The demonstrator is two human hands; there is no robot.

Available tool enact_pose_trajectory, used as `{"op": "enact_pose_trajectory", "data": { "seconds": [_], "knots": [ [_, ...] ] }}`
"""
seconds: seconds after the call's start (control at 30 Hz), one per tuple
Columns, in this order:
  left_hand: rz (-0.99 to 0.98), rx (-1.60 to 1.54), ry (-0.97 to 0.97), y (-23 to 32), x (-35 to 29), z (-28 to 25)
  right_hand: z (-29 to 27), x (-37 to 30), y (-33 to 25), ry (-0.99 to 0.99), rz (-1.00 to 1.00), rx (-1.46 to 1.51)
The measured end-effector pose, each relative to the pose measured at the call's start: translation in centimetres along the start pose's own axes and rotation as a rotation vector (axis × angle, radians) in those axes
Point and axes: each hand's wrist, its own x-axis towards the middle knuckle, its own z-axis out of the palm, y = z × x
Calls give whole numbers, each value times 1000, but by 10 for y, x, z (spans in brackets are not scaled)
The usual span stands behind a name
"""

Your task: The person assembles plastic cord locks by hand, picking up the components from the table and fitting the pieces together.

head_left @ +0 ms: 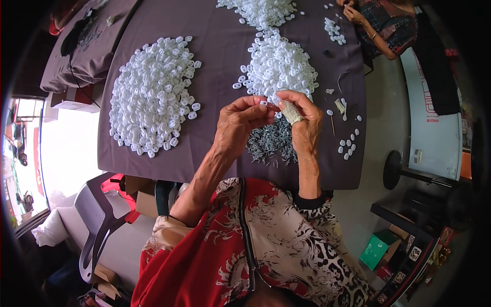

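My left hand [239, 122] and my right hand [306, 118] meet over the table, both closed in a pinch with their fingertips almost touching. A small white oval piece [276, 97] shows at the fingertips of my right hand. What my left fingertips pinch is too small to make out. A cream-coloured wrap [291, 112] covers one finger of my right hand. Just beyond my hands lies a heap of white oval pieces with small holes [281, 64]. Beneath them, partly hidden, is a pile of short grey pins [270, 143].
Another large heap of white pieces [152, 97] covers the left of the brown tablecloth [215, 66]. Several loose pieces [348, 147], a thin stick [333, 125] and scraps lie at the right. Another person's hand [354, 14] works at the far right. A grey chair [94, 220] stands lower left.
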Motion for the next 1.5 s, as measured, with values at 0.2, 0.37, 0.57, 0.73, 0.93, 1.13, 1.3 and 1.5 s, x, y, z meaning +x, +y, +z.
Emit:
{"op": "enact_pose_trajectory", "data": {
  "seconds": [0.2,0.37,0.57,0.73,0.93,1.13,1.3,1.5],
  "knots": [
    [78,81,16,-4,1,-9,2,-2,1,-21,69,106],
    [59,72,13,0,-3,1,3,-2,4,-5,74,158],
    [89,73,15,-1,-3,5,5,-1,1,40,49,127],
    [101,87,16,-1,-3,5,5,0,1,15,26,78],
    [116,82,24,-1,-3,8,4,1,-2,-1,17,38],
    [132,102,32,-1,-4,9,5,1,-6,-14,-39,-43],
    [156,107,39,-1,-3,11,2,2,-9,-40,-30,-64],
    [170,92,34,-1,-3,12,2,3,-5,-41,-40,-58]
  ]
}}
